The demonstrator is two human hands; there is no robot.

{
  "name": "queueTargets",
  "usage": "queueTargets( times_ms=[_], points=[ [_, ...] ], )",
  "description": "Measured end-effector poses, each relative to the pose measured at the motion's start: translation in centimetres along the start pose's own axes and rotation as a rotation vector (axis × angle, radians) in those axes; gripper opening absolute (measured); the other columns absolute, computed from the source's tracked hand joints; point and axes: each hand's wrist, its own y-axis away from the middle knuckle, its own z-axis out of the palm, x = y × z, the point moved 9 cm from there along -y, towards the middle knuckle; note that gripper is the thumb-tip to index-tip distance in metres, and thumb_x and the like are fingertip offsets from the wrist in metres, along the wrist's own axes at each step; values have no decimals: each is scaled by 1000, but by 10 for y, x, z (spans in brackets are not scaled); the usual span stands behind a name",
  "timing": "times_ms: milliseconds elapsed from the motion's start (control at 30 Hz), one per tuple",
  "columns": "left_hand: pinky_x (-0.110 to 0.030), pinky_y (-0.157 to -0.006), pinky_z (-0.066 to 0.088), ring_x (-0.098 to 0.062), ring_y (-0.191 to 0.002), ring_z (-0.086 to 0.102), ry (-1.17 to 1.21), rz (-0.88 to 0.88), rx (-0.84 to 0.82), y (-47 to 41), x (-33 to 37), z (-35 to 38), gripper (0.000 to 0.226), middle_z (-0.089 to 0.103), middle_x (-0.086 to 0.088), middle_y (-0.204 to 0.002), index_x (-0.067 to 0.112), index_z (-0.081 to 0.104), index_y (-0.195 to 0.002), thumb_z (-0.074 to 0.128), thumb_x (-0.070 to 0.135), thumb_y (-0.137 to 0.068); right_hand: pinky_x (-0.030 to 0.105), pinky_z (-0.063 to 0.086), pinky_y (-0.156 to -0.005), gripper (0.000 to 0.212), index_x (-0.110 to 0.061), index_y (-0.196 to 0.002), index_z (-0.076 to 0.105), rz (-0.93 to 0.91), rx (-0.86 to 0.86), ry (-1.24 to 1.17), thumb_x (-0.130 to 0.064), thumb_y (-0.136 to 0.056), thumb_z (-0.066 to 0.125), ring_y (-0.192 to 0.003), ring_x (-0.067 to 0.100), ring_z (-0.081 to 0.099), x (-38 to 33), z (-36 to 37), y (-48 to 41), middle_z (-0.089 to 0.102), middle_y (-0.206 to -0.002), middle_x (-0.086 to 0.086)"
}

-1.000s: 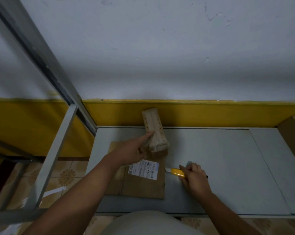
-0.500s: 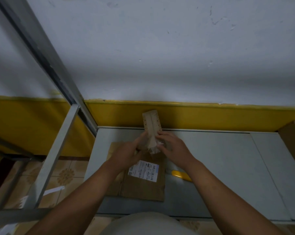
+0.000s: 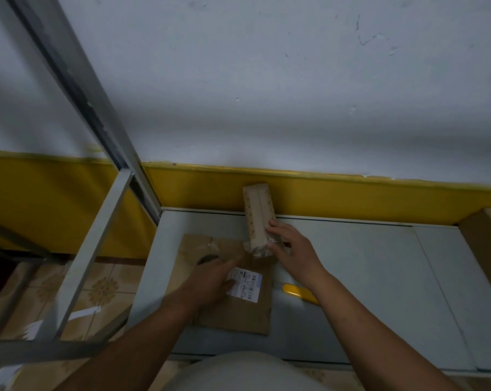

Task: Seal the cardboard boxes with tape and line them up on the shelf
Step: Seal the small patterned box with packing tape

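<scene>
Centrally — slim, dotted cardboard box (image 3: pixel 257 215)

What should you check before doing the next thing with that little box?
1. Right hand holds the small box: ok.
2. Small box's near end sealed shut: cannot tell.
3. Left hand holds anything: cannot tell, it is blurred.
4. Yellow cutter lies free on the shelf, beside the right wrist: ok.
5. Flat cardboard made up into a box: not ok, it lies flat.
</scene>
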Motion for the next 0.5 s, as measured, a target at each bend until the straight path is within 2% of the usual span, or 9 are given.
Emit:
queueTargets(
  times_ms=[67,100,233,333,400,500],
  points=[
    [-32,-90,52,-11,-104,62,36,-29,44,2,1,-10,69,68,6,-116,39,36,-160,64,47,-98,30,44,-114,42,-25,-138,64,4,5,-15,-22,-97,71,-138,1,46,2,0,1,52,-150,-12],
    [-32,-88,54,-7,-99,62,91,-50,83,2,0,-17,64,69,9,-115,39,42,-157,65,48,-98,30,45,-113,42,-25,-138,64,6,7,-23,-22,-97,71,-138,2,46,3,0,1,52,-150,-12],
    [-13,-82,50,8,-101,64,621,-241,224,-4,0,-45,30,71,16,-111,29,68,-131,67,39,-102,31,49,-110,42,-24,-139,64,13,16,-48,-22,-98,71,-137,3,46,6,0,1,52,-150,-11],
    [-19,-76,54,-2,-96,70,859,-342,195,-18,10,-51,23,77,9,-103,26,76,-112,67,44,-101,32,50,-109,41,-23,-138,64,3,20,-58,-21,-97,71,-137,3,47,7,0,2,52,-150,-9],
    [-22,-69,54,-13,-92,73,961,-380,176,-24,16,-49,16,78,-1,-100,20,76,-109,71,33,-100,33,51,-108,41,-23,-137,65,-3,25,-77,-21,-97,72,-138,3,47,8,-1,2,53,-149,-9],
    [-23,-66,58,-19,-83,73,1125,-462,158,-25,15,-38,14,77,-18,-101,6,74,-111,72,14,-99,34,52,-108,40,-24,-136,66,-6,28,-99,-22,-96,73,-138,1,47,11,-1,3,53,-149,-11]
  ],
)
